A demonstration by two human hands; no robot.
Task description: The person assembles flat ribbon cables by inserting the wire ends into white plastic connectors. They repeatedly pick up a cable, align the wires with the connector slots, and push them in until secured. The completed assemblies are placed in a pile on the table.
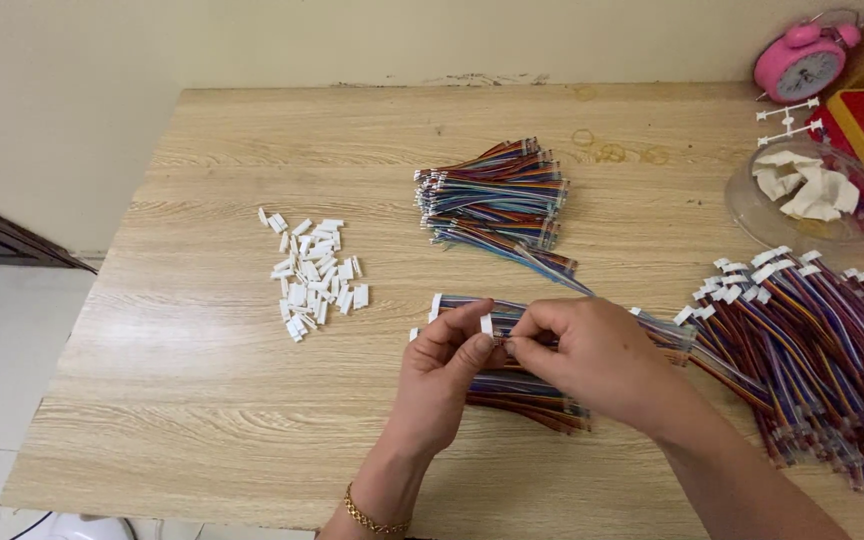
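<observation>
My left hand (442,375) pinches a small white connector (486,325) between thumb and forefinger. My right hand (592,355) meets it from the right, fingertips closed on the end of a multicoloured ribbon cable (672,332) at the connector. Both hands hover over a small pile of similar cables (527,392) lying on the wooden table (202,380). A heap of loose white connectors (314,275) lies to the left of my hands.
A stack of coloured cables without connectors (497,195) lies at the table's centre back. A large pile of cables with white connectors (812,350) fills the right side. A clear plastic bowl (752,215), a pink alarm clock (802,65) and a red box (852,105) stand at the back right.
</observation>
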